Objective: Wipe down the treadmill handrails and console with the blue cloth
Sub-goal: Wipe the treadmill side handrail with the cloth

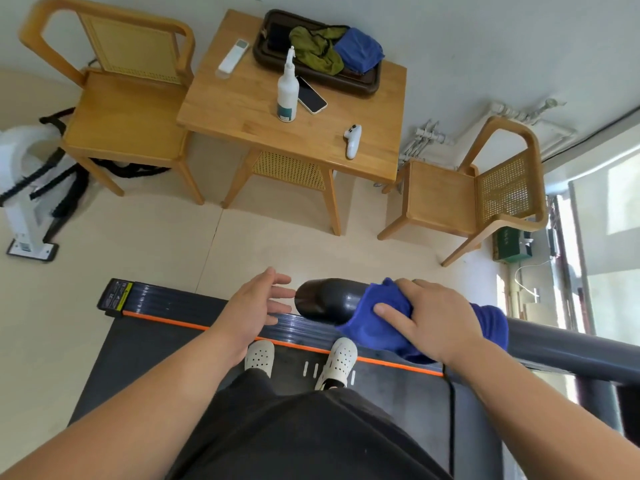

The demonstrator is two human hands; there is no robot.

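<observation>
Forearms are reaching over the treadmill belt (156, 358), the right hand (436, 317) gripping the blue cloth (381, 297) over the handrail (325, 299) near its end, apparently for wiping contact, the left hand (256, 306) hovering spread-fingered alongside, holding nothing.

Handrail (325, 299) partly under cloth (377, 301) (rt end cropped)

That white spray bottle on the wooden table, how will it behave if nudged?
The spray bottle stands tall and narrow, so a push near its nozzle would probably tip it. It looks like plastic, likely light. Tipping, it could hit the phone beside it.
</observation>
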